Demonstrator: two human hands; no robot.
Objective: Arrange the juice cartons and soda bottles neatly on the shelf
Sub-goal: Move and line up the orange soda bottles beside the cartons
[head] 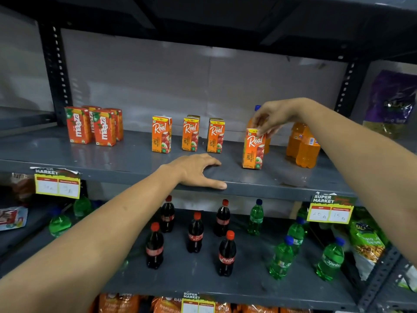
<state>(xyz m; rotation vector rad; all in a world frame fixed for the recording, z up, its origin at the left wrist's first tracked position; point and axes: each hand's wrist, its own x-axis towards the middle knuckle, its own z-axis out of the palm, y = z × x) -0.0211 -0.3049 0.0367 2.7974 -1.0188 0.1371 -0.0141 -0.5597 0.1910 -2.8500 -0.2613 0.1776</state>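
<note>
On the grey upper shelf (126, 163), my right hand (274, 117) pinches the top of an orange Real apple juice carton (253, 151) that stands near the shelf's front, right of centre. Further back, more Real cartons (190, 134) stand in a row with gaps between them. A cluster of Maaza cartons (93, 125) sits at the left. Orange soda bottles (302, 146) stand at the right, one partly hidden behind my right hand. My left hand (198, 170) rests flat on the shelf's front edge, holding nothing.
The lower shelf (194, 274) carries scattered cola bottles (195, 232) and green soda bottles (282, 258). Yellow price tags (57, 185) hang from the shelf edges. Snack bags (391, 98) fill the neighbouring rack at right. A dark perforated upright (56, 71) stands at left.
</note>
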